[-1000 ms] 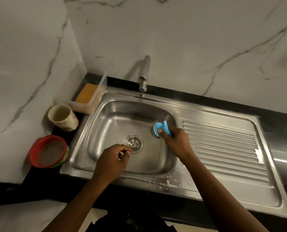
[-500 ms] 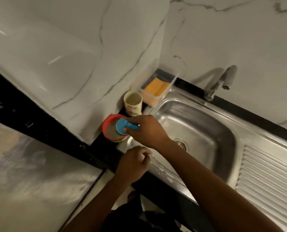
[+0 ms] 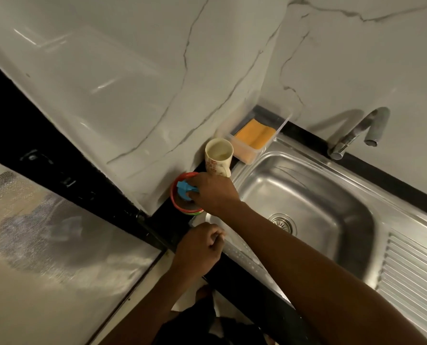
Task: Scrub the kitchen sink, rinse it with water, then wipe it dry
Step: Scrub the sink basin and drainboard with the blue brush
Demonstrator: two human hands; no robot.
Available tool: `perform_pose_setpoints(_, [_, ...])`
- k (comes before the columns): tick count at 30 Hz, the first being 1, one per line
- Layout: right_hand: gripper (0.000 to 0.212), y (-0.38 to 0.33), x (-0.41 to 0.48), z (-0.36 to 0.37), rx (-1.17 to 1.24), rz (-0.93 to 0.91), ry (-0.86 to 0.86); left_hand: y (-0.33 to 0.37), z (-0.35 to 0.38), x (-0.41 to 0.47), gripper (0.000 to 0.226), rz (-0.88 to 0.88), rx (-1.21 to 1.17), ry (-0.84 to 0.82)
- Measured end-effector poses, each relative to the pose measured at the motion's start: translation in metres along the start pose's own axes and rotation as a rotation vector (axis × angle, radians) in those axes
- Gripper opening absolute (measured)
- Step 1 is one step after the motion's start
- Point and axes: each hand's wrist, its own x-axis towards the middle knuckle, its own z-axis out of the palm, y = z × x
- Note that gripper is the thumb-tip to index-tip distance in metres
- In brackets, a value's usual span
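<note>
Right hand: the right hand (image 3: 212, 192) reaches past the sink's left rim, its fingers curled round a blue plastic scrubber (image 3: 183, 189), which it holds down inside a round red-rimmed tub (image 3: 174, 195).
Left hand: the left hand (image 3: 198, 250) is at the sink's front-left corner with its fingers curled into a loose fist; I cannot tell whether it has hold of anything.
Sink: the stainless-steel kitchen sink (image 3: 307, 195) is set into a black desk (image 3: 381, 175). A round metal drain strainer (image 3: 282, 221) sits in its floor and a ribbed drainboard (image 3: 411, 270) lies to the right. White flecks dot the front rim.
Tub: it stands on the desk just left of the sink, against the white marble wall (image 3: 132, 95).
Cup: a cream patterned cup (image 3: 218, 155) stands upright just behind the tub, close to the right hand.
Tray: a clear plastic tray (image 3: 247, 155) behind the cup holds an orange sponge (image 3: 256, 133).
Tap: a grey metal tap (image 3: 357, 133) rises behind the basin.
</note>
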Motion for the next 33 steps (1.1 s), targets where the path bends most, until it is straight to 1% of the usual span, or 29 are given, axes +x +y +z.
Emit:
perform_pose_setpoints(2, [0.044,0.002,-0.003,0.001,-0.012,0.013,0.001,0.001,0.001,0.002,0.016,0.002,0.009,-0.023])
perform_pose_setpoints(4, [0.044,0.006,-0.007,-0.004,0.033,0.024,0.013,0.004,0.002,0.004,0.016,0.004,0.003,-0.041])
perform_pose_setpoints(6, [0.043,0.011,-0.015,-0.015,0.175,0.068,0.040,0.008,0.004,0.008,0.015,0.014,0.003,-0.039])
perform_pose_setpoints(9, [0.031,0.027,-0.032,-0.034,0.376,0.125,0.081,0.020,0.010,0.017,0.014,0.037,-0.003,-0.050])
perform_pose_setpoints(11, [0.024,0.046,-0.048,-0.047,0.479,0.135,0.112,0.029,0.016,0.023,0.013,0.057,-0.013,-0.063])
perform_pose_setpoints(13, [0.023,0.069,-0.072,-0.063,0.575,0.178,0.167,0.042,0.027,0.029,0.014,0.078,-0.010,-0.090])
perform_pose_setpoints(16, [0.022,0.108,-0.119,-0.084,0.720,0.276,0.245,0.063,0.047,0.037,0.018,0.114,0.001,-0.122])
perform_pose_setpoints(18, [0.020,0.139,-0.153,-0.091,0.775,0.369,0.310,0.080,0.065,0.042,0.023,0.152,0.001,-0.135])
perform_pose_setpoints(22, [0.021,0.204,-0.220,-0.096,0.837,0.589,0.497,0.118,0.103,0.047,0.021,0.218,0.000,-0.198])
perform_pose_setpoints(26, [0.022,0.260,-0.275,-0.092,0.876,0.769,0.670,0.156,0.139,0.051,0.013,0.278,0.006,-0.278])
perform_pose_setpoints(30, [0.028,0.310,-0.317,-0.088,0.880,0.932,0.760,0.191,0.168,0.054,0.014,0.340,-0.015,-0.359])
perform_pose_setpoints(33, [0.042,0.347,-0.338,-0.081,0.784,1.039,0.800,0.210,0.186,0.057,0.014,0.389,-0.013,-0.380])
